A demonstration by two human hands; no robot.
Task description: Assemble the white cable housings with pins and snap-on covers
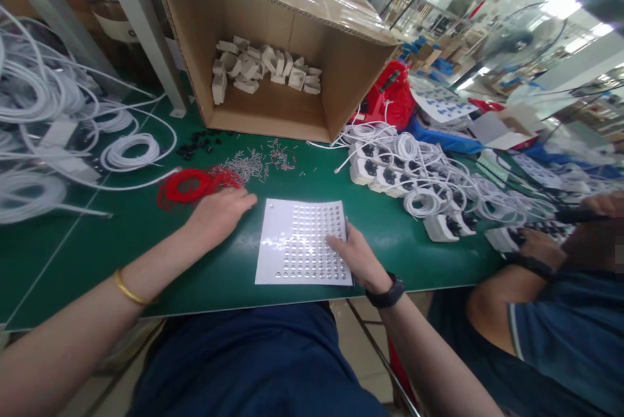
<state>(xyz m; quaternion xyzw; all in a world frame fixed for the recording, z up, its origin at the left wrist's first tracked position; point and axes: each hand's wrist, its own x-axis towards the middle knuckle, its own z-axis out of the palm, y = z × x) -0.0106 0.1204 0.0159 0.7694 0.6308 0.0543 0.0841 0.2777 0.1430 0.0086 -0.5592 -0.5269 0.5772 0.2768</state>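
Note:
A white sheet with rows of small clear round dots lies over the table in front of me. My right hand grips its right edge, thumb on top among the dots and the other fingers mostly hidden. My left hand is left of the sheet, fingers curled together beside a coil of thin red wire. What those fingers hold, if anything, is hidden. Just beyond them lies a pile of small metal pins or screws.
An open cardboard box with white plastic housings stands behind. White cable coils lie left, near small black parts. Cabled white units line the right, where a co-worker's hand handles one. The green table ends before my lap.

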